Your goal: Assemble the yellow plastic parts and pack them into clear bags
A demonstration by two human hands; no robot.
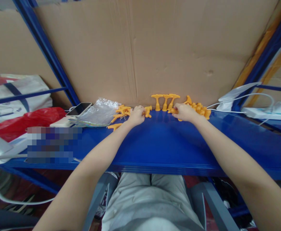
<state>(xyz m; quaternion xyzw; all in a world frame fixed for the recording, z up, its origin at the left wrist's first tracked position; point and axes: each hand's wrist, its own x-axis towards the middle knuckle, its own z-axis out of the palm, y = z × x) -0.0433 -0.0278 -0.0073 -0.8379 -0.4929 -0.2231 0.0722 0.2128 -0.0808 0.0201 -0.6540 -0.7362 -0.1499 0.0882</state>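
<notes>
On the blue shelf, my left hand (137, 115) is closed with its fingers around an orange T-shaped piece (148, 111). Left of it lies a loose heap of orange T-handled corkscrews (123, 110), a few with thin metal spirals showing. My right hand (185, 112) is closed too, its fingertips on an orange plastic piece (173, 111) that is mostly covered. Beside and behind that hand sits a cluster of short orange sleeves (201, 109). Between my hands, three orange T-shaped corkscrews (164, 102) stand upright against the cardboard, their lower parts ribbed.
Cardboard (135, 51) backs the shelf (159, 144). At left lie a clear plastic bag (95, 112), a phone (79, 109), a red bag (34, 120) and a white bag (17, 96). A power strip (270, 113) with white cables is at right. Blue posts (46, 48) frame the sides.
</notes>
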